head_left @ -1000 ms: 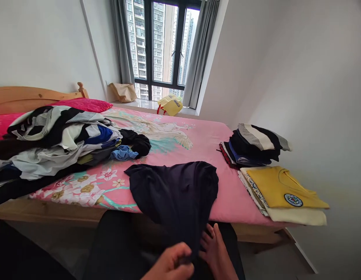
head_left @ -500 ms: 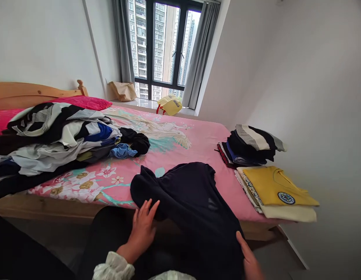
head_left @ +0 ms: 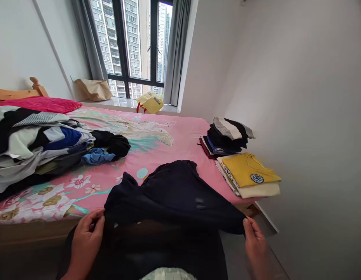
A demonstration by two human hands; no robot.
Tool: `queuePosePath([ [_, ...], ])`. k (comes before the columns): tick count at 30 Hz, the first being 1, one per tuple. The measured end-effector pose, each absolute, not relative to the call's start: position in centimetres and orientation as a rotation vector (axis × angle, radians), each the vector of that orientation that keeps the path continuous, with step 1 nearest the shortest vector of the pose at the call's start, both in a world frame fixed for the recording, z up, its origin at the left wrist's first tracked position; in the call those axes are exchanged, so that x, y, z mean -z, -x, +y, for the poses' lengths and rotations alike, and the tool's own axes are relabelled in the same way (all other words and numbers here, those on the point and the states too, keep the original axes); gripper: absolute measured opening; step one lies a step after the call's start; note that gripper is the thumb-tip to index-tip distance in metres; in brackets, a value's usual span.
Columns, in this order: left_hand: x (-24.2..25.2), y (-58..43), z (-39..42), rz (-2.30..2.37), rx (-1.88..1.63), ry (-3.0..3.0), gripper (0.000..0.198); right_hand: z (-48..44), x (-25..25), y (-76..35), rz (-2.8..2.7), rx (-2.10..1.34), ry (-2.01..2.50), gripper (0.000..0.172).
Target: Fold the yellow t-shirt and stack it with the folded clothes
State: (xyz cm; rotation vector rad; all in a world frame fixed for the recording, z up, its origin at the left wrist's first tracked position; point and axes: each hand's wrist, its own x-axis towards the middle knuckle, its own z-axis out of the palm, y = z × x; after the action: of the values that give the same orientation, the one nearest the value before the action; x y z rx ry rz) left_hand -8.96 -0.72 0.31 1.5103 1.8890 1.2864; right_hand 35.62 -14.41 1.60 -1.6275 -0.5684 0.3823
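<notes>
- Left hand (head_left: pixel 87 235): thumb and fingers pinching the left end of the dark garment (head_left: pixel 174 190).
- Right hand (head_left: pixel 255 241): pinching the garment's opposite corner, near edge pulled fairly taut.
- Garment: between both hands; far part lies on the pink sheet (head_left: pixel 186 132) ahead of them, near edge hangs past the bed's edge.
- Risk: fingertip-only grip, so a corner could slip if the pull is uneven.
- Risk: far part looks rumpled; creases could get trapped if it's doubled over like that.
- Risk: overhanging edge could drag the rest off the bed if either hand lets go.
- Risk: a wide swing of the right hand could knock the folded yellow shirt (head_left: pixel 247 167), which sits near the bed edge just beyond that hand.
- Risk: dark cloth over dark legwear, lower boundary hard to tell; easy to misjudge the hem.
- Surface: floral sheet, slightly wrinkled; loose clothes pile (head_left: pixel 52 144) beyond the left hand, blue cloth (head_left: pixel 98 156) at its near right side.
- Beyond the right hand, behind the yellow shirt: dark folded stack (head_left: pixel 227 142), striped piece on top.
- Room: window (head_left: pixel 136 42) far ahead of both hands, grey curtain (head_left: pixel 174 50), paper bag (head_left: pixel 93 89) and yellow bag (head_left: pixel 151 102) by the sill; plain wall (head_left: pixel 270 77) beyond the right hand.
</notes>
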Motion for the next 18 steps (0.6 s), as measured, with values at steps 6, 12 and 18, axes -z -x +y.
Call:
queuePosePath([
  [6,-6.2,-0.7,-5.4,1.188,-0.774,-1.352,0.043,-13.6,-3.4,-22.8,-1.189,-0.792,1.557,0.036],
  [12,-6.7,-4.7,-6.3,1.203,-0.871,-0.656,0.03,-13.1,-4.3,-17.3,-1.758,-1.038,1.311,0.023],
  [18,-7.3,-1.9,-7.3,1.193,-0.819,-0.993,0.036,-11.6,-3.5,-20.3,-1.608,-0.823,1.408,0.024],
])
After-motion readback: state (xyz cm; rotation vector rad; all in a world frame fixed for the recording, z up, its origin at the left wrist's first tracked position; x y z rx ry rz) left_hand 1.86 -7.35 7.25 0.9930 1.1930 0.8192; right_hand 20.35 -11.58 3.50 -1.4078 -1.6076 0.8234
